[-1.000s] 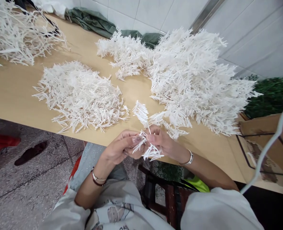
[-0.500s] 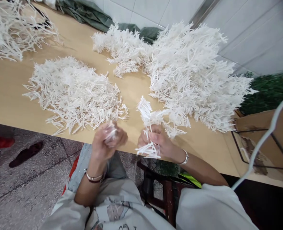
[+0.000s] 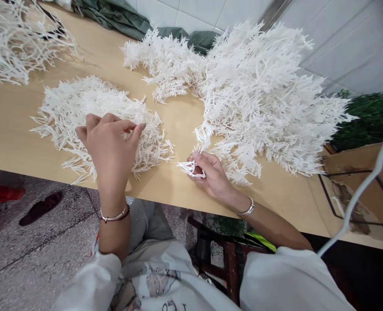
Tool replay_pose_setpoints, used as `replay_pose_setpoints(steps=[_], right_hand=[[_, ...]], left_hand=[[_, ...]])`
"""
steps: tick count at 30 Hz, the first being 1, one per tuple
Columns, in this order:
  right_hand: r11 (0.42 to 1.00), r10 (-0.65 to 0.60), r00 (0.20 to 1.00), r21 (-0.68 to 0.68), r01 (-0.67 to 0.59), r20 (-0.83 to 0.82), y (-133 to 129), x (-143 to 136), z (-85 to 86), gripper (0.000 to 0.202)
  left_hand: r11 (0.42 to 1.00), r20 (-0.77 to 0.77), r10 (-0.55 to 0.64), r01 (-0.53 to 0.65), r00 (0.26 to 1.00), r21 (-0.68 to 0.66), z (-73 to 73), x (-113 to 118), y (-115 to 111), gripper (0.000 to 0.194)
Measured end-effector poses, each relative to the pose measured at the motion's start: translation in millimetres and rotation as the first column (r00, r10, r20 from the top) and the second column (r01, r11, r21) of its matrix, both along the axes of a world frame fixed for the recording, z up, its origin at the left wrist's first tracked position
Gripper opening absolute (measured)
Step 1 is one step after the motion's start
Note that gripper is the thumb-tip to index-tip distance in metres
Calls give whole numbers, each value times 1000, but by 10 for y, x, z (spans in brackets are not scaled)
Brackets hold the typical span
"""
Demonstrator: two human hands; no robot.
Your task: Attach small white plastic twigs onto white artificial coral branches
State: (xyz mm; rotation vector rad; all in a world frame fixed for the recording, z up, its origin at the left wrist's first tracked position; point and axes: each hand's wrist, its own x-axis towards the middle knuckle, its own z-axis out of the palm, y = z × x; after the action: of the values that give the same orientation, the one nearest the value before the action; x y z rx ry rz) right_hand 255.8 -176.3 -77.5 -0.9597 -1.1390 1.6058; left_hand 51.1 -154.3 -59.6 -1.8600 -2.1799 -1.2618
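Observation:
My left hand (image 3: 110, 142) is over the left pile of short white plastic sprigs (image 3: 90, 99), its thumb and index finger pressed together at the tips. Whether anything small is between those fingertips cannot be made out. Near the front edge of the tan table (image 3: 178, 125), my right hand (image 3: 211, 175) is closed around a white branched sprig (image 3: 203, 134), with spiky ends sticking out above and to the left of the fingers. Just beyond it spreads a large heap of white branched pieces (image 3: 256, 95).
Long white strands (image 3: 13, 43) lie at the far left. Green cloth (image 3: 113, 15) runs along the tiled wall. At the right are green foliage (image 3: 366, 116), a cardboard box (image 3: 356, 168) with a black wire frame, and a pale cable (image 3: 363, 185). A dark stool (image 3: 227, 259) stands below.
My left hand has moved up and left from the table edge to over the left pile. My right hand has risen slightly, still holding the white sprig.

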Motion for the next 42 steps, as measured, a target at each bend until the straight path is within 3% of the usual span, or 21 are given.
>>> replay_pose_setpoints(steps=[6, 10, 13, 15, 19, 24, 27, 29, 31, 34, 37, 39, 40, 41, 42], right_hand=[[1000, 9, 1000, -2, -9, -18, -17, -7, 5, 40], [1000, 12, 1000, 12, -12, 1, -28, 5, 46, 41], [999, 16, 999, 48, -18, 32, -42, 9, 85, 43], [998, 13, 998, 65, -16, 56, -57, -1, 98, 44], [997, 24, 994, 69, -32, 108, -88, -23, 76, 46], [966, 239, 967, 80, -245, 84, -100, 29, 87, 39], [933, 348, 929, 54, -357, 126, -123, 58, 139, 29], [929, 367, 923, 13, -370, 114, -156, 62, 165, 30], [931, 364, 927, -36, -362, 88, -195, 61, 177, 30], [940, 340, 938, -63, -336, 67, -243, 61, 190, 27], [960, 279, 958, 2, -280, -60, -262, 64, 217, 33], [968, 247, 965, 63, -242, -84, -258, 64, 234, 35], [967, 240, 970, 95, -236, -34, -252, 63, 239, 33], [963, 235, 971, 129, -238, 37, -242, 60, 240, 31], [955, 236, 965, 158, -252, 114, -232, 55, 238, 28]], left_hand=[[995, 50, 6, -11, 999, 101, 47, 40, -2, 33], [939, 21, -232, 219, 972, 265, 71, 179, -238, 19], [867, 107, -483, 456, 869, 202, 31, 360, -465, 18], [793, 216, -609, 588, 763, 160, -37, 470, -564, 16], [661, 420, -717, 734, 556, 157, -181, 590, -623, 24], [662, 701, -631, 701, 332, 264, -275, 614, -645, 36], [609, 833, -547, 721, 79, 331, -333, 602, -669, 36], [586, 902, -415, 724, -116, 363, -370, 602, -681, 35], [579, 926, -239, 722, -294, 379, -389, 616, -689, 33], [567, 883, -21, 721, -470, 397, -368, 643, -692, 32], [656, 808, -13, 605, -589, 452, -313, 623, -681, 43], [709, 832, -123, 539, -541, 455, -277, 566, -666, 48], [726, 876, -209, 531, -434, 436, -259, 527, -656, 48], [745, 919, -298, 539, -257, 393, -240, 484, -641, 45], [775, 922, -385, 534, -22, 336, -219, 437, -619, 42]])
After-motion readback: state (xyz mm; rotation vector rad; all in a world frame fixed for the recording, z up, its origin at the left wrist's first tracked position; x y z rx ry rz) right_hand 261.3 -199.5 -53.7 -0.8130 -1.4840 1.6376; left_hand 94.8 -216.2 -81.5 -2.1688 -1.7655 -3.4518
